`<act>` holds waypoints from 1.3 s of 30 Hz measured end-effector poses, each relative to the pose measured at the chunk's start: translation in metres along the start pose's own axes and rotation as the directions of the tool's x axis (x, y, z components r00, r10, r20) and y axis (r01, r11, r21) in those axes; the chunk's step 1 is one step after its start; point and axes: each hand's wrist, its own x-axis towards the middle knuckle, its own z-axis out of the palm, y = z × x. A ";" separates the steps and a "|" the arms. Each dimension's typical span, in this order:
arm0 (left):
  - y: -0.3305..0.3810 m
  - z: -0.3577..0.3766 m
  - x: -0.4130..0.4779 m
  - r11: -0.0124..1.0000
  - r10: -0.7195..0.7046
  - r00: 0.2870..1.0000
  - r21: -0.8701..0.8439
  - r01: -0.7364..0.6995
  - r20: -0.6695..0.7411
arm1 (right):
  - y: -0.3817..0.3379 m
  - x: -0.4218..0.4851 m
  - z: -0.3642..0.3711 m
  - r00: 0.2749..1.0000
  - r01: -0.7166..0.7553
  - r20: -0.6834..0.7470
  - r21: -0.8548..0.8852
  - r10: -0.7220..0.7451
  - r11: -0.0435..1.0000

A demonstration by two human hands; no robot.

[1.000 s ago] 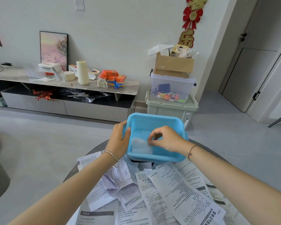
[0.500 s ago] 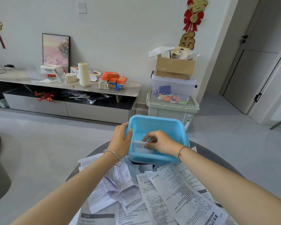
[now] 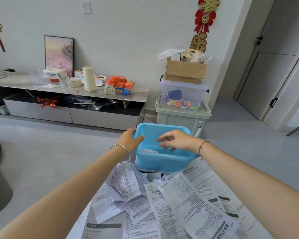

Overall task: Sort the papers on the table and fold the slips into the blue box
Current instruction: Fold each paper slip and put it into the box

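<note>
Holding blue box [image 3: 162, 161] by its left rim: left hand [image 3: 130, 140], thumb curled inside. Right hand [image 3: 177, 140] hovers over the box, fingers loose, gripping nothing. Contents: one white folded slip [image 3: 148, 150], apparently flat on the bottom. Printed papers [image 3: 179, 200] overlap just before the box. Beyond: low cabinet [image 3: 76, 89], stacked storage bins [image 3: 183, 118].
</note>
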 end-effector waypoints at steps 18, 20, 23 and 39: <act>0.034 0.041 -0.169 0.865 0.262 0.883 0.311 -0.394 0.391 | 0.065 -0.186 0.043 0.959 -0.159 -0.264 -0.220 0.098 0.962; 0.030 0.053 -0.182 0.807 0.169 0.863 0.436 -0.398 0.476 | 0.065 -0.198 0.049 0.940 -0.233 -0.310 -0.280 0.142 0.931; 0.019 0.064 -0.193 0.779 0.109 0.860 0.495 -0.385 0.498 | 0.068 -0.203 0.060 0.913 -0.330 -0.333 -0.268 0.234 0.905; 0.034 0.041 -0.203 0.894 0.388 0.899 0.153 -0.421 0.204 | 0.037 -0.222 0.053 0.880 -0.069 -0.377 0.500 0.289 0.863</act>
